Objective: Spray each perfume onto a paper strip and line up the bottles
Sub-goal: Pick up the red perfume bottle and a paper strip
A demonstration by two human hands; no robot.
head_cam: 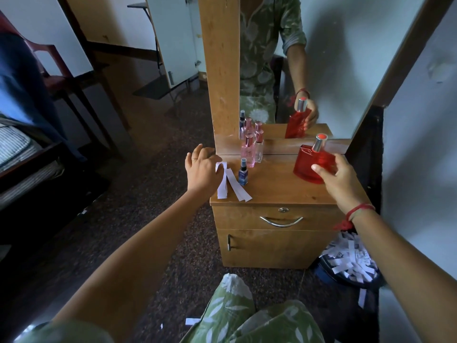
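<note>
Four bottles noted. Right hand [338, 179] grips the red bottle [312, 164] at 3 o'clock on the tabletop [277, 191]. Blue bottle [243, 173], pink bottle [248, 152] and clear bottle [259, 149] cluster at 10 o'clock. Left hand [202, 169] touches the paper strips [228, 184] at 9 o'clock; whether it pinches them, cannot tell.

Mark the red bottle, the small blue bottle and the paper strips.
red bottle [312, 161]: head view, on the middle of its glass body.
small blue bottle [243, 178]: head view, on its body below the cap.
paper strips [222, 190]: head view, on the left strip's lower half.
</note>
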